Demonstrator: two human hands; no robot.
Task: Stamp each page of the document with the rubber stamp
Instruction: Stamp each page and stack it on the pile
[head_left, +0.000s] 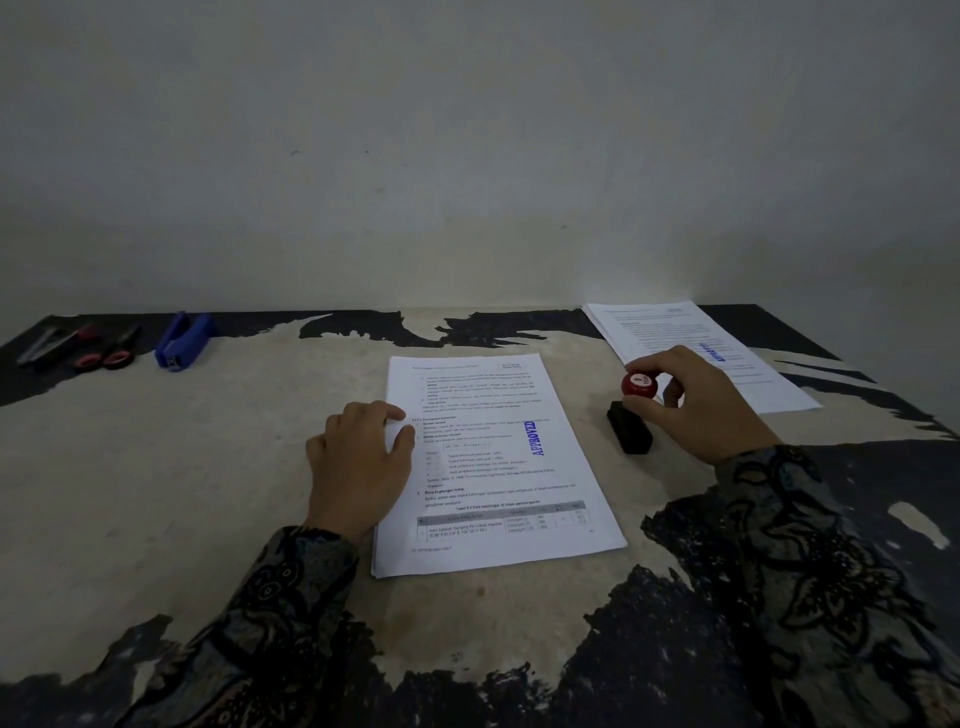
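A stack of printed pages (498, 499) lies in the middle of the table; its top page bears a blue APPROVED mark (536, 438). My left hand (358, 457) rests on the stack's left edge, fingers on the paper. The rubber stamp (632, 415), black base with a red knob, stands on the table just right of the stack. My right hand (691, 402) grips the red knob with fingers and thumb. A second pile of pages (675, 332), its top sheet also carrying a blue mark, lies at the back right.
At the back left lie a blue stapler (183, 340), red-handled scissors (111, 351) and a pen-like item (52, 343). The worn table (208, 467) ends at a plain wall behind. Both arms wear dark patterned sleeves.
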